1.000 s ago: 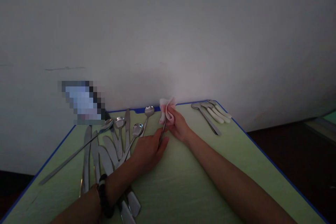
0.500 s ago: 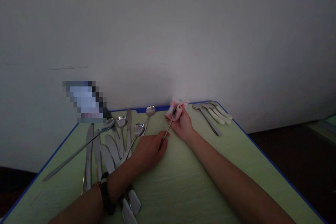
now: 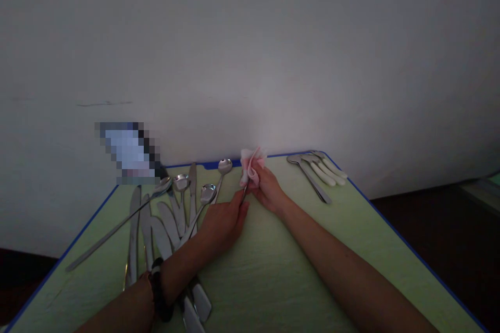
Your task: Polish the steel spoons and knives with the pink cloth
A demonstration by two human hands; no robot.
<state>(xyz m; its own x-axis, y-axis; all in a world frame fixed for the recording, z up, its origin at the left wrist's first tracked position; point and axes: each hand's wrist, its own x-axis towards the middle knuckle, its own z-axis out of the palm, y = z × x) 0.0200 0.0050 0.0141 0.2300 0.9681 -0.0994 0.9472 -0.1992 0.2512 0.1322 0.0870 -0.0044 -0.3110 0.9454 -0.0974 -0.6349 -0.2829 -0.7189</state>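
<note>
My left hand (image 3: 223, 222) is closed around the handle of a thin piece of metal cutlery (image 3: 245, 194) above the middle of the table. The upper end of that piece is hidden in a crumpled pink and white cloth (image 3: 253, 162), so its kind does not show. My right hand (image 3: 270, 188) is closed on the cloth, pinching it about the cutlery. Beside and under my left forearm lie several metal knives (image 3: 135, 234) and several spoons, one with a square bowl (image 3: 180, 183) and one with a round bowl (image 3: 224, 166).
The pale green table (image 3: 265, 281) has a blue edge and stands against a grey wall (image 3: 250, 52). At the back right lie a metal spoon (image 3: 310, 179) and several white-handled pieces (image 3: 322, 173). A long-handled spoon (image 3: 109, 235) and a pixelated phone-like device (image 3: 130, 151) are at left.
My right hand and the cloth have shifted slightly left and down along the cutlery, and the cloth now covers its upper end. My left hand has barely moved.
</note>
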